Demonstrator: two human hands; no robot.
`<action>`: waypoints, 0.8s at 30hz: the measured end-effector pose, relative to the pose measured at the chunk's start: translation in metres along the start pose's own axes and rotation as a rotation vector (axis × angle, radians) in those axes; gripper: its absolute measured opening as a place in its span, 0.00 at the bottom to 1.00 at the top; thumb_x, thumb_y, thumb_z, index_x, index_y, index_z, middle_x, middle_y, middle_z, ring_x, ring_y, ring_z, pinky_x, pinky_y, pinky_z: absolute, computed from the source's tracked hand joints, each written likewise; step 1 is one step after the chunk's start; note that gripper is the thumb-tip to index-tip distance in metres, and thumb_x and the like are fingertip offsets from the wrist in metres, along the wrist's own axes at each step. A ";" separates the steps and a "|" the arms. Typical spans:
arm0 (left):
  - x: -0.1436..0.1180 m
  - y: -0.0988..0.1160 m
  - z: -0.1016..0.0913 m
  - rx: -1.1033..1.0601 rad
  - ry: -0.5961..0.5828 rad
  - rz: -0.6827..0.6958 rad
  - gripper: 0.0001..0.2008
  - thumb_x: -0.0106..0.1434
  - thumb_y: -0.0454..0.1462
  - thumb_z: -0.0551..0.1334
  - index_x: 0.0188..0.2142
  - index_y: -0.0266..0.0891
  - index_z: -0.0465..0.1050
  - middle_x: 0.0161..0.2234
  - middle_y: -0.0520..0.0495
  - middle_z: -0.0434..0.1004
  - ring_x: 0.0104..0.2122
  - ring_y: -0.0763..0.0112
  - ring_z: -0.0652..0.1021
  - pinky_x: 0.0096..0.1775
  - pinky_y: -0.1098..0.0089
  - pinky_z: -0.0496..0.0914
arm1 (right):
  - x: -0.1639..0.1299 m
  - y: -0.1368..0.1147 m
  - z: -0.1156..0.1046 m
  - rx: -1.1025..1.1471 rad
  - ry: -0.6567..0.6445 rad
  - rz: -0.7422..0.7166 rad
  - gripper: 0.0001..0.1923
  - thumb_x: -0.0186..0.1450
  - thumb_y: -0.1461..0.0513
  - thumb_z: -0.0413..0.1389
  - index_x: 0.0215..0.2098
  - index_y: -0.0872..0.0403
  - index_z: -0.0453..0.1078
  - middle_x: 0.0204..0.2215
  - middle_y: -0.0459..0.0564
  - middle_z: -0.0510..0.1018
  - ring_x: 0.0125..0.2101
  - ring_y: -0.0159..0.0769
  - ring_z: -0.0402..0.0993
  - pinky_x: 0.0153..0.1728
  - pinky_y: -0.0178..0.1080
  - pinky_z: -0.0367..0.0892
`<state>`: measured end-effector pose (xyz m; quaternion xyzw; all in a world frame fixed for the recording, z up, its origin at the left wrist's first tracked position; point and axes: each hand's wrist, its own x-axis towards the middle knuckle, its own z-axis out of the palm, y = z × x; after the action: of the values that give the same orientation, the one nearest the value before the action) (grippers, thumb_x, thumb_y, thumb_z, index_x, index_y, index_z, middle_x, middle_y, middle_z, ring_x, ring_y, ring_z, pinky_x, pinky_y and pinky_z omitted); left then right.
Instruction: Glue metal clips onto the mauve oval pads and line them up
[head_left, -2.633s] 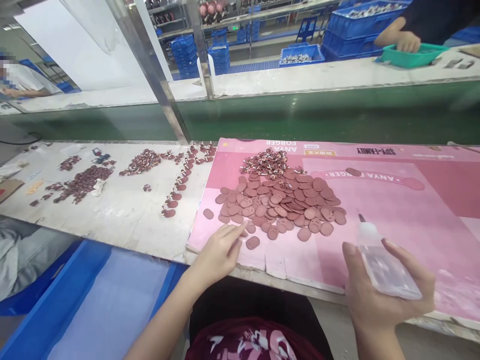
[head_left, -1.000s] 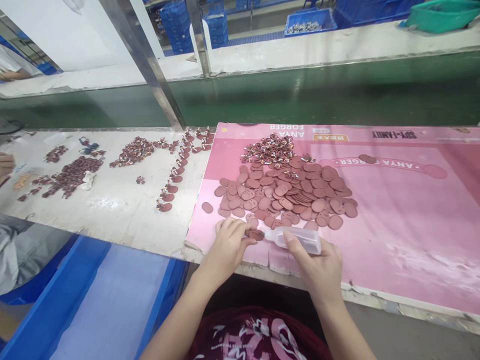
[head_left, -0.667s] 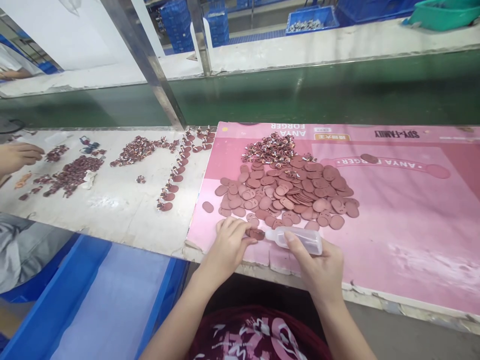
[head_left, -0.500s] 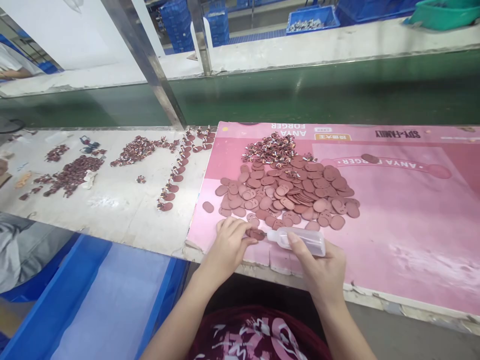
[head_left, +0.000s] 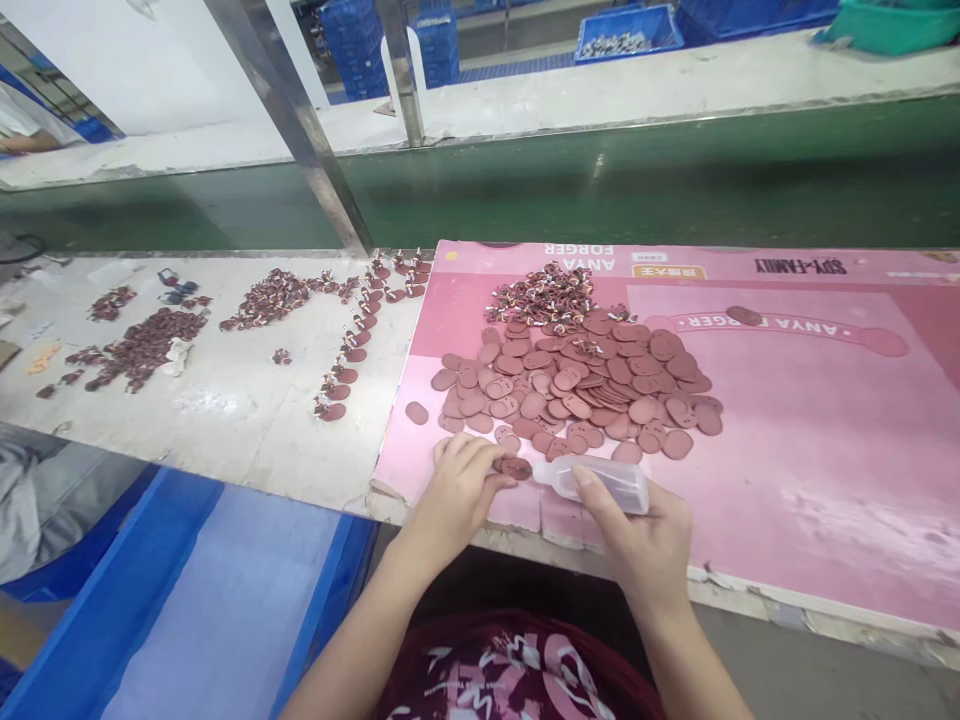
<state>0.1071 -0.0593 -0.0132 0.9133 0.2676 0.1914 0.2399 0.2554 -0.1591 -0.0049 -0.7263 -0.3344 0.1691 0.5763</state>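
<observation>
Head view, one entry per item. Left hand (head_left: 457, 492): fingers curled, thumb and fingertips pinching a brown oval piece (head_left: 514, 467) flat on the pink cardboard sheet (head_left: 810, 440). Right hand (head_left: 645, 545): clenched around a clear squeeze bottle (head_left: 600, 483), lying sideways, nozzle aimed toward 9 o'clock and touching the oval piece. Oval piece sits at 3 o'clock of the left fingertips, near the sheet's front edge. Heap of brown ovals (head_left: 577, 385): at 12 o'clock of both hands, just beyond. Scattered small parts (head_left: 142, 345): well apart, toward 10 o'clock, on the white bench (head_left: 225, 420).
</observation>
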 end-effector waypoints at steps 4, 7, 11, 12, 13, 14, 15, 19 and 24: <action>0.000 0.000 0.000 0.000 -0.005 -0.003 0.05 0.67 0.33 0.58 0.43 0.38 0.69 0.37 0.46 0.76 0.39 0.64 0.72 0.43 0.64 0.63 | 0.000 0.001 -0.001 0.002 -0.023 -0.008 0.11 0.57 0.56 0.60 0.23 0.55 0.78 0.21 0.50 0.80 0.20 0.38 0.76 0.20 0.34 0.71; 0.000 0.000 0.000 0.005 -0.004 -0.007 0.05 0.67 0.34 0.58 0.42 0.38 0.70 0.37 0.46 0.76 0.39 0.64 0.72 0.43 0.64 0.63 | 0.000 0.003 -0.002 0.008 -0.001 -0.002 0.10 0.56 0.56 0.60 0.24 0.55 0.78 0.21 0.50 0.80 0.21 0.40 0.77 0.21 0.35 0.72; -0.001 -0.001 0.000 0.002 0.000 -0.012 0.05 0.67 0.35 0.59 0.42 0.38 0.70 0.36 0.46 0.76 0.38 0.64 0.72 0.43 0.65 0.64 | 0.000 0.005 -0.004 0.030 0.060 0.012 0.11 0.55 0.57 0.60 0.21 0.55 0.77 0.18 0.49 0.78 0.19 0.38 0.75 0.18 0.34 0.70; -0.001 -0.001 0.000 0.001 -0.002 -0.014 0.05 0.66 0.35 0.59 0.42 0.38 0.70 0.36 0.46 0.76 0.38 0.64 0.72 0.43 0.65 0.64 | -0.001 0.006 -0.004 0.023 0.050 0.011 0.11 0.55 0.57 0.60 0.21 0.55 0.77 0.18 0.49 0.78 0.19 0.38 0.75 0.18 0.34 0.69; -0.001 -0.001 0.000 0.001 -0.003 -0.015 0.05 0.67 0.35 0.59 0.42 0.38 0.70 0.36 0.46 0.76 0.38 0.64 0.72 0.43 0.65 0.64 | -0.001 0.006 -0.005 0.014 0.036 0.010 0.11 0.55 0.56 0.60 0.21 0.55 0.77 0.18 0.49 0.78 0.19 0.38 0.75 0.18 0.34 0.69; -0.001 -0.001 0.001 0.001 0.000 -0.013 0.06 0.67 0.35 0.58 0.42 0.38 0.70 0.36 0.46 0.76 0.38 0.64 0.72 0.43 0.65 0.64 | -0.001 0.007 -0.005 0.005 0.021 0.009 0.11 0.55 0.56 0.60 0.22 0.55 0.77 0.18 0.49 0.78 0.19 0.38 0.75 0.19 0.34 0.69; -0.001 -0.001 0.001 0.001 0.004 -0.010 0.05 0.67 0.35 0.58 0.42 0.38 0.70 0.36 0.46 0.76 0.38 0.64 0.72 0.43 0.65 0.64 | -0.001 0.008 -0.006 -0.001 0.008 0.008 0.11 0.56 0.56 0.60 0.22 0.55 0.77 0.18 0.49 0.78 0.19 0.38 0.75 0.19 0.34 0.69; -0.001 -0.001 0.001 0.004 0.012 0.000 0.05 0.67 0.35 0.58 0.42 0.37 0.70 0.36 0.46 0.77 0.38 0.64 0.72 0.42 0.65 0.63 | -0.002 0.009 -0.005 0.001 -0.015 -0.005 0.11 0.57 0.56 0.60 0.23 0.55 0.77 0.20 0.49 0.79 0.20 0.38 0.75 0.20 0.34 0.69; 0.000 -0.001 0.000 -0.006 0.004 0.003 0.06 0.67 0.35 0.57 0.43 0.37 0.70 0.37 0.46 0.77 0.39 0.64 0.72 0.43 0.65 0.63 | -0.001 0.007 -0.002 0.003 -0.002 -0.008 0.11 0.56 0.56 0.60 0.23 0.55 0.78 0.20 0.50 0.79 0.19 0.37 0.75 0.19 0.34 0.69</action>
<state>0.1064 -0.0585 -0.0139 0.9126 0.2663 0.1944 0.2417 0.2577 -0.1621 -0.0111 -0.7240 -0.3374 0.1680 0.5777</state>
